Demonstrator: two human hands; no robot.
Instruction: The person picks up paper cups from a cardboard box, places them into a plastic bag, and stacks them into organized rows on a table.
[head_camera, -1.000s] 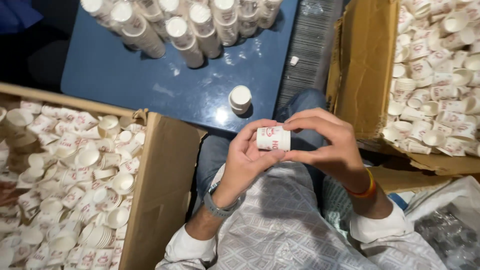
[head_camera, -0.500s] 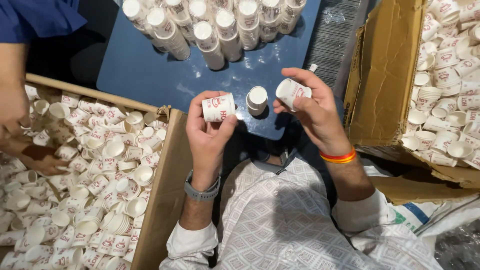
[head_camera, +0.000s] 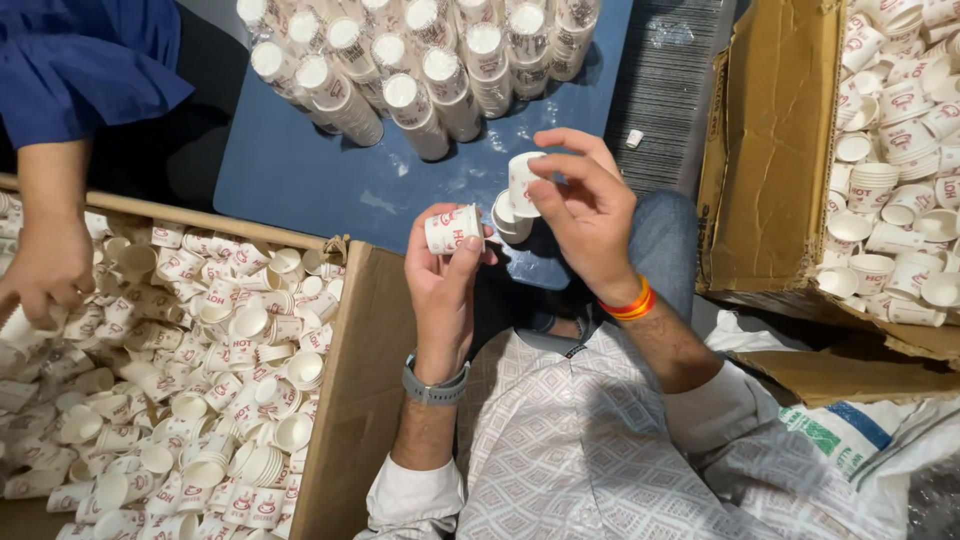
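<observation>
Here, a small white paper cup (head_camera: 453, 228) with red print lies on its side in the left hand (head_camera: 443, 290), pinched between the thumb and the curled fingertips, just above the near edge of the blue board (head_camera: 300, 170). Just beside it, the right hand (head_camera: 590, 215) pinches a second paper cup (head_camera: 522, 182) by its rim between thumb and forefinger, the other fingers arched over it; this cup sits directly over a short stack of cups (head_camera: 508, 220) that stands on the board, though whether they touch cannot be told. A grey watch (head_camera: 435, 388) circles the left wrist and orange bands (head_camera: 630, 303) circle the right. Farther up the board, rows of tall cup stacks (head_camera: 420, 60) lean together. To the left an open cardboard box (head_camera: 350, 400) brims with loose cups, and another person's hand (head_camera: 45, 270) in a blue sleeve reaches into it. To the right a second cardboard box (head_camera: 770, 150) holds more loose cups.
</observation>
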